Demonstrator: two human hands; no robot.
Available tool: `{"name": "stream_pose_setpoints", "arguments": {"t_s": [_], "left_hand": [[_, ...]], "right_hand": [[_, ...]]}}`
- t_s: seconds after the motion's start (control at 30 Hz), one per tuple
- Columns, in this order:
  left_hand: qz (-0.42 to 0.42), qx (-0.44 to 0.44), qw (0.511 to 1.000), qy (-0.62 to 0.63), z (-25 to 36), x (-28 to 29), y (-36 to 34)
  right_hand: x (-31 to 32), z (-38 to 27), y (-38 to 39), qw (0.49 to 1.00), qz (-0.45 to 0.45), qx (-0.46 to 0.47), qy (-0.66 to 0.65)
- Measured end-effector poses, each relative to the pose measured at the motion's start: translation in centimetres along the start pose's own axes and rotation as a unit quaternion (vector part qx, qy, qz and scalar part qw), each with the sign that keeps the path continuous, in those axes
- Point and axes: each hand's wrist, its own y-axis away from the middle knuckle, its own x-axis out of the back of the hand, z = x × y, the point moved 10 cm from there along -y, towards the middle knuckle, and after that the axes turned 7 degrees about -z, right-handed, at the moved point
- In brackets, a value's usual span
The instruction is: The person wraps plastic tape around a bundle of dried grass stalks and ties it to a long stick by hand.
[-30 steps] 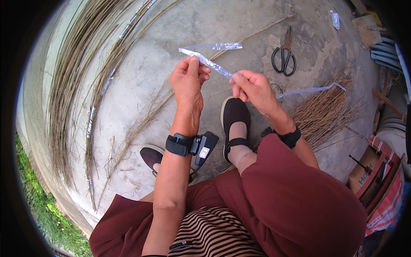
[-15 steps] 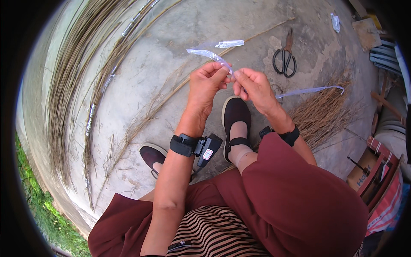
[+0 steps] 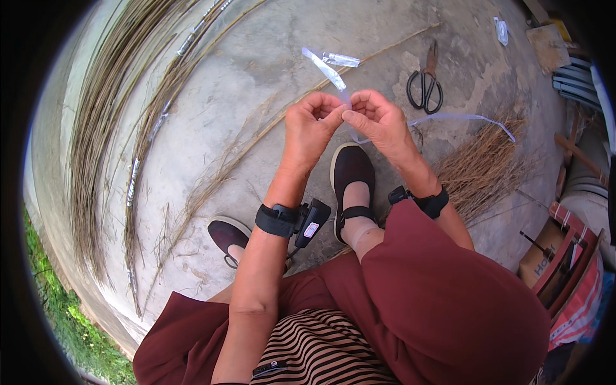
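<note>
My left hand and my right hand meet above the ground, thumbs and fingers pinched together on a translucent plastic strip. One end of the strip rises up and to the left from my fingertips. Its other part hangs below in a loop, passes behind my right hand and trails right to the tips of a bundle of brown twigs. The exact spot under my fingertips is hidden. Past my hands lies a second, short piece of clear plastic, beside a long thin stalk.
Black-handled scissors with rusty blades lie on the concrete floor. Long bundles of thin sticks stretch along the left. A crumpled plastic piece is at the far right. A reddish wooden stool stands at right, by my foot.
The strip's upper end has swung right and now points more steeply upward. My hands have drawn together at the fingertips, and a loop shows below them.
</note>
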Motion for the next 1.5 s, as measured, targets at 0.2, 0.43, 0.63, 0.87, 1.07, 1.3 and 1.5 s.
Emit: {"name": "stream_pose_setpoints", "arguments": {"t_s": [0.2,0.43,0.63,0.87,1.07,1.3,1.5], "left_hand": [[-0.047,-0.038,0.978,-0.2,1.8,-2.2,0.3],[-0.048,0.049,0.997,-0.041,-0.6,-2.4,0.2],[-0.028,0.102,0.985,0.133,-2.0,-2.4,0.4],[0.003,0.087,0.99,0.108,-2.2,-1.8,0.3],[-0.005,0.07,0.993,0.092,-2.0,-2.0,0.4],[-0.008,0.087,0.989,0.122,-2.6,-2.5,0.6],[-0.015,0.117,0.974,0.194,-3.5,-3.1,0.7]], "right_hand": [[1.9,1.4,0.4,0.998,0.022,-0.048,0.021],[2.6,0.3,0.3,0.989,0.072,0.009,0.126],[2.7,0.6,0.5,0.993,0.08,0.009,0.085],[1.7,0.7,0.5,0.997,0.053,-0.048,-0.013],[2.3,1.8,0.4,0.995,0.06,-0.072,0.014],[2.7,2.3,0.3,0.996,0.056,-0.066,0.028],[2.5,2.4,0.1,0.996,0.033,-0.057,0.064]]}}
